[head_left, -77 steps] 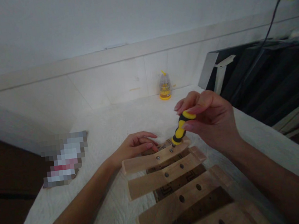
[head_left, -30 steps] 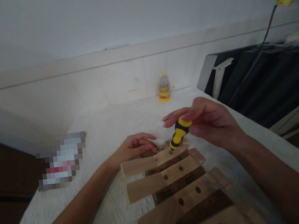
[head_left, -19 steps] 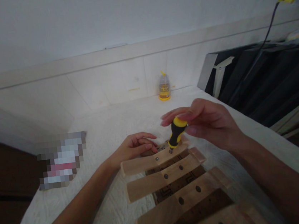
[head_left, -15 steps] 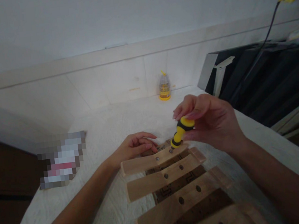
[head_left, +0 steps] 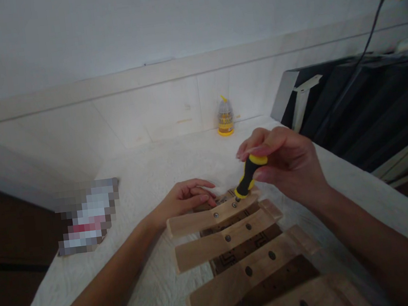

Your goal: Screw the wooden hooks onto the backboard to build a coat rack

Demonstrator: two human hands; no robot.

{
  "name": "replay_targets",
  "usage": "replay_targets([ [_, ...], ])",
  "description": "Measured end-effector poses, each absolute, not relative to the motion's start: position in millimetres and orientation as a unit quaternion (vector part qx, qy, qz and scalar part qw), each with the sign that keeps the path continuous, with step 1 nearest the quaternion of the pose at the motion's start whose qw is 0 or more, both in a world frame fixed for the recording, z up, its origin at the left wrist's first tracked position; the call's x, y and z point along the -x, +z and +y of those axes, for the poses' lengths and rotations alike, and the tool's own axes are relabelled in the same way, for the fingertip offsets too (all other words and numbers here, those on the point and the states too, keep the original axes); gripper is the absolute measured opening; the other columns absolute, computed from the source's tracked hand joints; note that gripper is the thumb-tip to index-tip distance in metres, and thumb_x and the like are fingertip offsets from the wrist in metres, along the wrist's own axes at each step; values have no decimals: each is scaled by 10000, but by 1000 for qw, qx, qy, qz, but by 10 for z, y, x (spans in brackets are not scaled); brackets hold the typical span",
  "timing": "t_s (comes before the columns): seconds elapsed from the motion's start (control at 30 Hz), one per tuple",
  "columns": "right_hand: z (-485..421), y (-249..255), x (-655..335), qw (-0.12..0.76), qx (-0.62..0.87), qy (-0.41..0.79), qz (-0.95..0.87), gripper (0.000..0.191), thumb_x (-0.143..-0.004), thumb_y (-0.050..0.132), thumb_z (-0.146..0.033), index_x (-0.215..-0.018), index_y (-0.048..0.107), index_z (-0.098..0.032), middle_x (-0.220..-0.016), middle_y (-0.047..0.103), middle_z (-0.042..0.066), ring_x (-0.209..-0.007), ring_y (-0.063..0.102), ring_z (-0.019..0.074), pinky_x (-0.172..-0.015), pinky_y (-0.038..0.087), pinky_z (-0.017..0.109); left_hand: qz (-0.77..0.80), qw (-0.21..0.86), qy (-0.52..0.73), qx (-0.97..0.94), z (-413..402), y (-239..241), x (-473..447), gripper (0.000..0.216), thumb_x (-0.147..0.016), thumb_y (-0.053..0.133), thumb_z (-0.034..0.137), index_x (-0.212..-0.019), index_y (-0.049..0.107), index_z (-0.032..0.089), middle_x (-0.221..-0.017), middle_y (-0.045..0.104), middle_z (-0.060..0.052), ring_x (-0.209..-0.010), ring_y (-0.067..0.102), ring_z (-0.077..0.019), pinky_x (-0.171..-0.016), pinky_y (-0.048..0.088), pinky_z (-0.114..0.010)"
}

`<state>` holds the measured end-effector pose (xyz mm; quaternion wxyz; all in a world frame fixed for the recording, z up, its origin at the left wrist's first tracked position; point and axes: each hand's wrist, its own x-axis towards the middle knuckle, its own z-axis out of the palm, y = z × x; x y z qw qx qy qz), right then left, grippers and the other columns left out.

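Observation:
Pinched in the fingers of my right hand [head_left: 289,158] is a short yellow-and-black screwdriver [head_left: 248,177], tilted, its tip down at a screw [head_left: 234,205] in the farthest wooden slat [head_left: 197,222]. A second screw [head_left: 216,215] sits to the left in that slat. My left hand [head_left: 187,196] rests beside the far end of the piece, fingers stretched and slightly bent, with fingertips near a dark patterned wooden base [head_left: 231,263]. Several pale slats lie crosswise over this base, each with dark round screw heads. Whether my left fingertips press on the base is hard to see.
A clear bottle-shaped case with a yellow base [head_left: 224,118] stands at the back by the wall. At left lies a blurred-out flat packet [head_left: 93,217] on the white-covered table [head_left: 146,262]. Dark panels [head_left: 353,106] and a hanging black cable [head_left: 373,25] are on the right.
The screwdriver handle has turned about its axis, its black side now showing more. My right fingers have shifted slightly with it. My left hand has stayed in place.

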<state>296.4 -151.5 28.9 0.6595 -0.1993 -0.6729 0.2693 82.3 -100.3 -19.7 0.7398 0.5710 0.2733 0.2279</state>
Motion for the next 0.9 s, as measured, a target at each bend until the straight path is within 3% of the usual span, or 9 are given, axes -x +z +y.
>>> replay_targets([
  [0.13, -1540, 294, -3009, 598, 189, 339, -701, 80, -849, 597, -244, -876, 669, -262, -946, 700, 17, -942, 645, 168, -789, 532, 348, 277, 738, 230, -571, -1012, -180, -828, 306, -717, 734, 252, -987, 644, 140, -768, 723, -37, -719, 666, -108, -679, 487, -210],
  [0.23, -1524, 300, -2998, 630, 190, 313, -684, 35, -781, 678, -229, -770, 659, -256, -805, 688, -5, -838, 657, 162, -777, 534, 353, 274, 741, 230, -569, -1008, -191, -826, 308, -710, 740, 254, -981, 646, 144, -767, 723, -34, -714, 666, -107, -670, 488, -204],
  [0.3, -1511, 298, -2984, 664, 186, 284, -666, 116, -699, 750, -213, -696, 641, -256, -711, 641, -28, -755, 641, 144, -755, 536, 335, 271, 744, 232, -565, -1004, -202, -824, 299, -710, 739, 252, -973, 647, 144, -761, 722, -32, -710, 665, -109, -664, 487, -206],
  [0.53, -1553, 301, -2994, 605, 180, 346, -694, 69, -810, 633, -193, -794, 645, -260, -872, 694, 2, -898, 654, 166, -727, 544, 323, 265, 745, 226, -569, -996, -204, -821, 293, -727, 724, 246, -987, 637, 141, -765, 722, -33, -694, 660, -109, -645, 475, -207],
  [0.7, -1539, 306, -2951, 669, 164, 297, -662, 161, -665, 765, -179, -705, 627, -252, -712, 627, -33, -731, 622, 130, -741, 538, 313, 269, 746, 228, -565, -996, -209, -812, 307, -711, 738, 256, -982, 641, 149, -762, 722, -29, -707, 664, -112, -656, 482, -209],
  [0.83, -1569, 311, -2977, 609, 181, 367, -679, 47, -790, 658, -281, -789, 620, -254, -920, 695, 12, -896, 647, 171, -721, 545, 328, 268, 748, 227, -564, -998, -205, -817, 299, -721, 730, 242, -988, 639, 146, -766, 723, -33, -715, 668, -116, -666, 488, -216],
  [0.9, -1571, 311, -2978, 596, 189, 374, -685, 29, -816, 628, -246, -791, 615, -255, -921, 708, 9, -875, 662, 169, -677, 546, 313, 265, 749, 227, -563, -998, -203, -822, 291, -725, 725, 235, -988, 639, 143, -766, 723, -34, -707, 666, -113, -657, 487, -212],
])
